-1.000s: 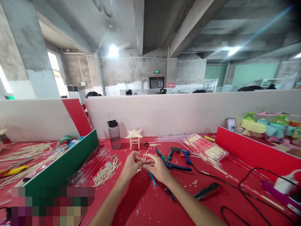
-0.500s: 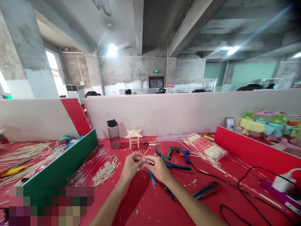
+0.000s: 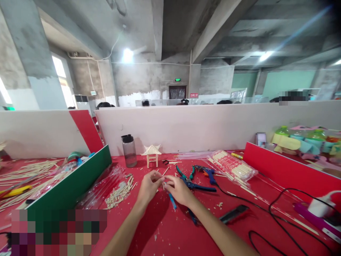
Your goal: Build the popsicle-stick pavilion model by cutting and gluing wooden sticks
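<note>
My left hand and my right hand meet over the red table, fingertips pinched together. Between them is a short, thin wooden stick, mostly covered by the fingers. Just below my right fingers lies a narrow blue tool, its kind unclear. Beyond the hands stands a little pavilion built of pale sticks, with a pointed roof and legs. Green-and-blue-handled pliers lie right of my right hand, and a blue glue gun rests behind them. Left of my left hand is a heap of cut stick pieces.
A dark water bottle stands near the white partition. At the right are a bag of wooden sticks, a black-handled cutter, cables and a purple power strip. Green and red boards flank the workspace.
The stick between my fingers has turned and shows less now. My right fingers have shifted slightly; both hands stay at the same spot.
</note>
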`<state>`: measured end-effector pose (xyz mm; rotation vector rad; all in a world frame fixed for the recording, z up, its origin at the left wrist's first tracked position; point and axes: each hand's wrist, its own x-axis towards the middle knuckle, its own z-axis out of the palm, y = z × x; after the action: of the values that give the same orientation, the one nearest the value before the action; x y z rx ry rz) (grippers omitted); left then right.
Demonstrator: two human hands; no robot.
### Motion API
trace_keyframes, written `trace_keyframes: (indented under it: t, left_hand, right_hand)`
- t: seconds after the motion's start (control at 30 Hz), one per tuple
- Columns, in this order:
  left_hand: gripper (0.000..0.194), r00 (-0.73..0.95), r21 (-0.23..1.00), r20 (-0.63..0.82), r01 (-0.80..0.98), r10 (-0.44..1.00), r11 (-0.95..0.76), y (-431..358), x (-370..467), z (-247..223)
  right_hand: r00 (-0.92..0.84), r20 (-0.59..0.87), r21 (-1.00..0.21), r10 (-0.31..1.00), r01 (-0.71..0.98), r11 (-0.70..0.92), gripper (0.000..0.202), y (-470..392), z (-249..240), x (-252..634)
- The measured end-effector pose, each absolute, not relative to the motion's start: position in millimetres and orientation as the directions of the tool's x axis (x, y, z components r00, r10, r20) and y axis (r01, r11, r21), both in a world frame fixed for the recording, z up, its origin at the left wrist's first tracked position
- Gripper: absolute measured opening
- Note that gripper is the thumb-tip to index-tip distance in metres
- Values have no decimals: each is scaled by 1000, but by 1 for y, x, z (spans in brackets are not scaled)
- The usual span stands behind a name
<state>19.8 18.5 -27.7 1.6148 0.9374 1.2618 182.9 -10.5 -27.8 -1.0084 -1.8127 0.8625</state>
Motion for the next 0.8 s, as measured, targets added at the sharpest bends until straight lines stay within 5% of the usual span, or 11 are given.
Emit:
trace_keyframes:
  t: [0.2,0.57,0.8]
  left_hand:
    - [31,189,937,336,27,923,-347,14,24,-22]
    - [23,252,825,411,305,876,-475,-1,26,-12]
    - [59,474,601,513,397,715,-694,-4,22,-14]
  right_hand:
    - [-296,229,-955,928,116,272,21,-3,-34,185]
    - [-311,139,-990,940,-38,134,41,-5,-27,190]
    - [-205,45,-975,978,-221,-1,57,-11,-13,192]
